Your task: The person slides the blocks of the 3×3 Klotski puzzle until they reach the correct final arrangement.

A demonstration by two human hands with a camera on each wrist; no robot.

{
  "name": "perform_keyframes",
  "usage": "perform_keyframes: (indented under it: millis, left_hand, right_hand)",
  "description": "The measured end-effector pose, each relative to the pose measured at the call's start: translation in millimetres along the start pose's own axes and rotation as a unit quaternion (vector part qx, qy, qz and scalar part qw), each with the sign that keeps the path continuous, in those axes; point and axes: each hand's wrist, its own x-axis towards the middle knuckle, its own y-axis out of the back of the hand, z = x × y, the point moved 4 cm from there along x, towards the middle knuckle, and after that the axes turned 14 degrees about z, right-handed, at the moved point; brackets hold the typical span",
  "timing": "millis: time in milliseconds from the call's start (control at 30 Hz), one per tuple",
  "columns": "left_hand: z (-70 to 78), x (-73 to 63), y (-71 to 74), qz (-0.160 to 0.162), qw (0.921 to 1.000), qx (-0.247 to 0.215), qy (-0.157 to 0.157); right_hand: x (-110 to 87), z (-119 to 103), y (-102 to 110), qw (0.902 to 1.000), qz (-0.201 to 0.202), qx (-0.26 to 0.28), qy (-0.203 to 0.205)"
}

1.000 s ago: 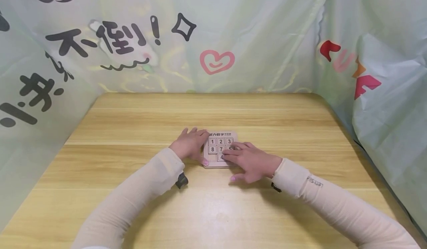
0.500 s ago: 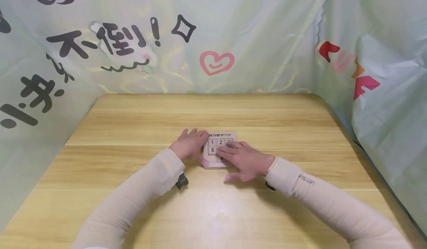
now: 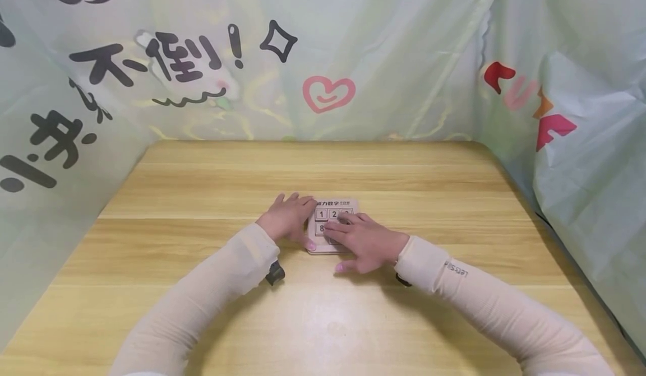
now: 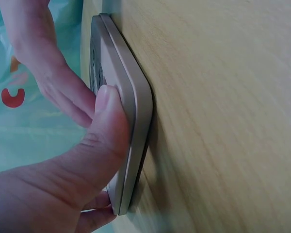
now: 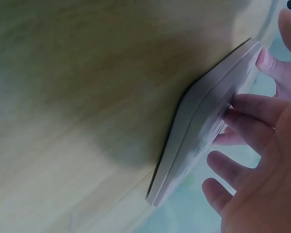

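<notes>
A number slide puzzle (image 3: 328, 249) lies flat on the table, its pale frame holding square number tiles. Tiles 1 (image 3: 321, 214), 2 (image 3: 333, 214) and part of 8 (image 3: 320, 228) show; fingers cover most of the others. My left hand (image 3: 285, 218) grips the puzzle's left side, thumb at the near left corner and fingers at the far left. Over the right half reaches my right hand (image 3: 372, 242), fingers extended, fingertips on the tiles around the 8. In the right wrist view, two fingers (image 5: 254, 109) of this hand touch the puzzle's face while the others stay off it.
The wooden table (image 3: 202, 185) extends around the puzzle on every side. Behind it and at the sides hangs a pale printed curtain (image 3: 393, 56) with dark lettering and a pink heart. Both forearms, in light sleeves, come in from the near edge.
My right hand has moved left across the tiles, from the 4 and 5 to the edge of the 8. The 8 has slid slightly toward me. My left hand keeps its place.
</notes>
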Motion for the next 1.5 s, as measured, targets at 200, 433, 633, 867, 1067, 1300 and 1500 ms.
perform_keyframes:
  millis: [200, 433, 633, 867, 1067, 1300, 1500]
  left_hand:
    - [-0.3, -0.2, 2.0, 0.004, 1.0, -0.002, -0.001]
    - [-0.4, -0.2, 2.7, 0.002, 1.0, 0.0, 0.0]
    - [-0.3, -0.9, 2.9, 0.005, 1.0, 0.002, -0.005]
    - [0.1, -1.4, 3.4, 0.002, 1.0, -0.001, -0.004]
    - [0.4, -1.5, 3.5, 0.001, 1.0, 0.0, -0.002]
    - [-0.5, -0.9, 1.5, -0.002, 1.0, -0.003, 0.003]
    - [-0.7, -0.9, 0.6, -0.002, 1.0, -0.007, 0.004]
  right_hand:
    - [-2.2, -3, 1, 1.0, -0.002, 0.004, 0.006]
    - [-5.2, -5, 2, 0.9996, 0.011, 0.008, 0.026]
    - [-8.1, 3, 4, 0.9996, 0.018, -0.021, -0.01]
    - [-7.7, 5, 4, 0.9998, 0.014, -0.009, -0.01]
    - [-3.3, 4, 1, 0.9999, 0.01, 0.009, 0.001]
    - [3.4, 1, -4, 0.9998, 0.003, 0.014, 0.011]
    - [3.9, -1, -3, 0.9998, -0.004, 0.015, 0.012]
